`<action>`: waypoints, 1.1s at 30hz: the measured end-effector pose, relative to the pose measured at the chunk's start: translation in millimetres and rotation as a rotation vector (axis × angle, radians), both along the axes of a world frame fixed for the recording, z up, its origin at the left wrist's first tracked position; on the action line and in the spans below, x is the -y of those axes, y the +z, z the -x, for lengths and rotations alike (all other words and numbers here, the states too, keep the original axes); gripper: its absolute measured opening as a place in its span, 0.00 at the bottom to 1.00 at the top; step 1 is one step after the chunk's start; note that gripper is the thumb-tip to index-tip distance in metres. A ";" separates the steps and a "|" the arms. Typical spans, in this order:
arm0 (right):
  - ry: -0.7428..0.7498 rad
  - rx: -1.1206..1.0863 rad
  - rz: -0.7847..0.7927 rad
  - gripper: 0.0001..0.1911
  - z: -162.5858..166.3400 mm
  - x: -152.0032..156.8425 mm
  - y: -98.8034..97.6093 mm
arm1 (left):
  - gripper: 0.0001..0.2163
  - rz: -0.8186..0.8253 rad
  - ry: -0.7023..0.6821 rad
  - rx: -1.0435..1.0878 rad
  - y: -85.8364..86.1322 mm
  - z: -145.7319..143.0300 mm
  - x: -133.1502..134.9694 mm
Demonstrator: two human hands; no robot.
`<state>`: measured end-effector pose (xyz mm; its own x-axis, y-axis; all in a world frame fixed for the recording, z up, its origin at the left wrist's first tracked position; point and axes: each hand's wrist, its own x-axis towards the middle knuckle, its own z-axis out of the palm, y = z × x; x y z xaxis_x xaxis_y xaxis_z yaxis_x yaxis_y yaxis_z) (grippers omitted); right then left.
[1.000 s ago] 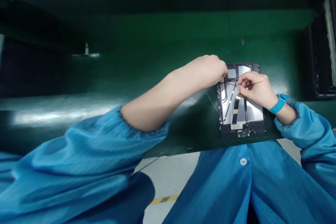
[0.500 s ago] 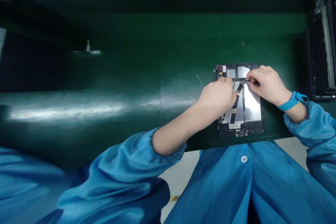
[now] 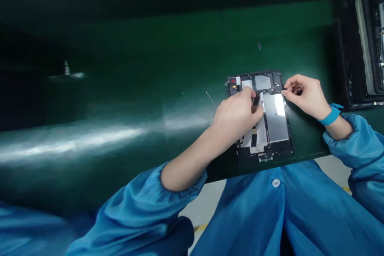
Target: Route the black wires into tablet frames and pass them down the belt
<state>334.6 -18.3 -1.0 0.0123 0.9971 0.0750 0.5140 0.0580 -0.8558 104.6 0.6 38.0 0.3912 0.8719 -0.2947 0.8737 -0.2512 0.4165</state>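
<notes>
An opened tablet (image 3: pixel 277 124) lies on the green bench, its inner parts, flat ribbon cables and silver battery area facing up. My left hand (image 3: pixel 237 110) rests over its left half, fingers curled, thumb near a ribbon cable (image 3: pixel 264 116). From the outer side of this hand sticks out a thin pointed metal tool (image 3: pixel 211 99); the grip on it is hidden. At the tablet's upper right edge my right hand (image 3: pixel 307 96) has thumb and forefinger drawn together in a pinch. What lies between those fingertips is too small to make out. A blue wrist strap (image 3: pixel 330 116) circles my right wrist.
The green bench top (image 3: pixel 135 84) stretches to the left and back. A black tray (image 3: pixel 345 60) with dark panels and tablet parts stands at the right. A small pale object (image 3: pixel 67 69) shows at the left. The bench's front edge runs just below the tablet.
My right hand has moved off the tablet's middle to its right edge. My left hand has lifted slightly away from the ribbon cables. The view has shifted and tilted, so the bench appears further left.
</notes>
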 end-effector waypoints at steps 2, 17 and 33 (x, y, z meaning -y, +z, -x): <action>0.002 -0.014 0.011 0.05 0.4 -0.7 0.7 | 0.17 -0.110 -0.015 0.019 4.5 0.9 8.3; 0.049 -0.036 0.036 0.06 -5.8 -0.4 3.9 | 0.08 0.018 -0.287 0.308 -13.0 -29.5 -54.1; -0.025 -0.147 0.041 0.10 -11.1 -5.9 3.0 | 0.09 -0.060 -0.371 0.340 -13.2 -44.8 -50.5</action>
